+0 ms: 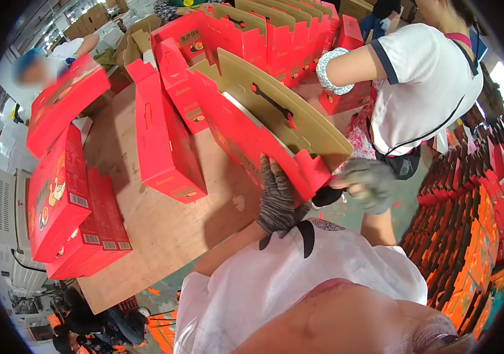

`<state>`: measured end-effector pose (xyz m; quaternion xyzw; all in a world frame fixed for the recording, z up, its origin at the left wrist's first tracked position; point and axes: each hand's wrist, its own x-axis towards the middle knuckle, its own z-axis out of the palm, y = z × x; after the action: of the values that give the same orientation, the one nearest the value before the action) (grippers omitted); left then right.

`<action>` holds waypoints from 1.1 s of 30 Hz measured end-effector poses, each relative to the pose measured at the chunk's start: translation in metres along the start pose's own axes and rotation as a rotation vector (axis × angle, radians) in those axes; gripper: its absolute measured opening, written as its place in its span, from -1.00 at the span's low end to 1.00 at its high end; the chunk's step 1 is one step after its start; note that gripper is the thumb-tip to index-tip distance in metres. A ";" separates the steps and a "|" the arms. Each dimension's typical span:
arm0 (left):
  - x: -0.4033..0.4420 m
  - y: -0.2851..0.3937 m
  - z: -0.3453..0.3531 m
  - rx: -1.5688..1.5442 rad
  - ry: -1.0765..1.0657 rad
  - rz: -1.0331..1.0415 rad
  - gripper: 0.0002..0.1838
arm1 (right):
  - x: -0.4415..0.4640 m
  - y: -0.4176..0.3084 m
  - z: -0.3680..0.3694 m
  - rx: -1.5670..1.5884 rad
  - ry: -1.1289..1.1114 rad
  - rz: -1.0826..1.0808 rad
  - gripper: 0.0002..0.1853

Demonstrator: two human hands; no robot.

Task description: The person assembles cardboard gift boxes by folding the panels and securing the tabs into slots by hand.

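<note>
In the head view a red cardboard gift box (246, 141) stands open-topped and slanted in front of me, its brown inner panel (287, 103) raised. A black cord handle (272, 101) with red ends is fixed to that panel. My left hand (276, 192), in a grey striped glove, holds the box's near lower corner, fingers stretched along its outer side. At the near end, by the small red end flaps (314, 171), is my right hand (370, 184) in a grey glove. Motion blurs its fingers, so their grip is unclear.
Closed red boxes (166, 135) stand on the wooden table (163, 227), with more stacked at left (60, 194). Open red boxes (269, 47) line the back. A co-worker in a white shirt (426, 82) stands at right, near tall stacks of red and orange cartons (458, 236).
</note>
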<state>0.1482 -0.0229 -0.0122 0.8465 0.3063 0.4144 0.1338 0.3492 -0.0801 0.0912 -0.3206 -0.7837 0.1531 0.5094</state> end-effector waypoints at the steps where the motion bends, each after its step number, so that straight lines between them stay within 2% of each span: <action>1: -0.003 -0.006 0.004 -0.066 0.064 0.018 0.21 | -0.010 0.007 -0.010 0.180 0.189 -0.057 -0.63; 2: -0.001 -0.008 -0.001 -0.068 0.063 0.015 0.21 | -0.016 0.005 -0.022 0.257 0.331 0.113 -0.63; 4: 0.003 -0.020 -0.023 -0.115 -0.198 0.027 -0.11 | -0.020 0.025 -0.036 0.253 0.494 0.326 -0.66; 5: -0.028 -0.050 -0.028 0.091 -0.279 0.027 -0.04 | -0.020 0.045 -0.030 0.229 0.516 0.515 -0.66; 6: -0.024 -0.036 -0.056 -0.429 -0.265 -0.152 -0.13 | -0.021 0.066 -0.017 0.203 0.534 0.702 -0.64; 7: -0.020 -0.023 -0.085 -0.949 -0.235 -0.330 -0.21 | -0.020 0.076 0.000 0.337 0.471 0.790 -0.63; 8: -0.072 -0.092 -0.064 -0.728 -0.120 -0.627 -0.33 | -0.019 0.085 0.019 0.474 0.406 0.877 -0.61; 9: -0.035 -0.027 -0.114 -1.021 0.003 -0.485 -0.39 | -0.023 0.100 0.039 0.541 0.287 0.901 -0.62; 10: -0.046 -0.034 -0.110 -1.013 0.004 -0.486 -0.39 | -0.028 0.115 0.060 0.605 0.168 0.924 -0.62; 12: -0.078 -0.054 -0.096 -0.548 0.083 -0.654 -0.41 | -0.030 0.157 0.100 0.864 -0.038 1.005 -0.58; 13: -0.067 -0.032 -0.087 -0.552 0.241 -0.636 -0.45 | -0.023 0.150 0.119 0.917 -0.060 0.910 -0.62; 14: -0.065 -0.027 -0.080 -0.552 0.239 -0.644 -0.45 | -0.018 0.142 0.137 0.970 -0.082 0.816 -0.66; 15: -0.066 -0.024 -0.075 -0.511 0.267 -0.712 -0.48 | -0.020 0.153 0.151 0.976 -0.087 0.827 -0.66; 17: -0.078 -0.034 -0.076 -0.388 0.263 -0.791 -0.59 | -0.029 0.186 0.183 1.011 -0.105 1.022 -0.58; 18: -0.086 -0.045 -0.082 -0.381 0.278 -0.821 -0.59 | -0.021 0.177 0.185 1.022 -0.134 1.040 -0.58; 20: -0.106 -0.065 -0.102 -0.167 0.260 -0.681 -0.69 | -0.001 0.149 0.180 0.929 -0.422 0.823 -0.73; 21: -0.118 -0.067 -0.122 -0.029 0.261 -0.667 -0.72 | 0.013 0.110 0.186 1.104 -0.361 0.859 -0.73; 22: -0.129 -0.069 -0.145 0.112 0.261 -0.648 -0.75 | 0.008 0.099 0.204 1.117 -0.398 0.864 -0.73; 24: -0.161 -0.082 -0.194 0.363 0.184 -0.576 -0.64 | 0.002 0.089 0.233 0.879 -0.677 0.238 -0.69; 25: -0.162 -0.073 -0.212 0.185 0.313 -0.701 -0.62 | 0.004 0.089 0.238 0.900 -0.703 0.231 -0.69; 26: -0.160 -0.066 -0.227 0.003 0.444 -0.816 -0.60 | 0.005 0.092 0.240 0.703 -0.704 0.096 -0.74; 27: -0.169 -0.069 -0.235 0.018 0.455 -0.837 -0.60 | 0.006 0.097 0.238 0.505 -0.691 -0.037 -0.77; 29: -0.185 -0.077 -0.244 -0.266 0.705 -0.874 -0.58 | 0.008 0.115 0.226 0.103 -0.634 -0.289 -0.80; 31: -0.176 -0.071 -0.240 -0.325 0.767 -0.915 -0.57 | 0.010 0.140 0.203 -0.313 -0.544 -0.531 -0.76; 32: -0.173 -0.071 -0.238 -0.392 0.826 -0.937 -0.56 | 0.008 0.174 0.176 -0.306 -0.556 -0.535 -0.76; 33: -0.195 -0.089 -0.240 -0.324 0.741 -0.959 -0.48 | 0.004 0.222 0.139 -0.161 -0.315 -0.118 -0.91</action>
<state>-0.1673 -0.0834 -0.0266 0.3837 0.6114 0.6155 0.3165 0.3005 0.1002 -0.0924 -0.2859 -0.8811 0.1080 0.3610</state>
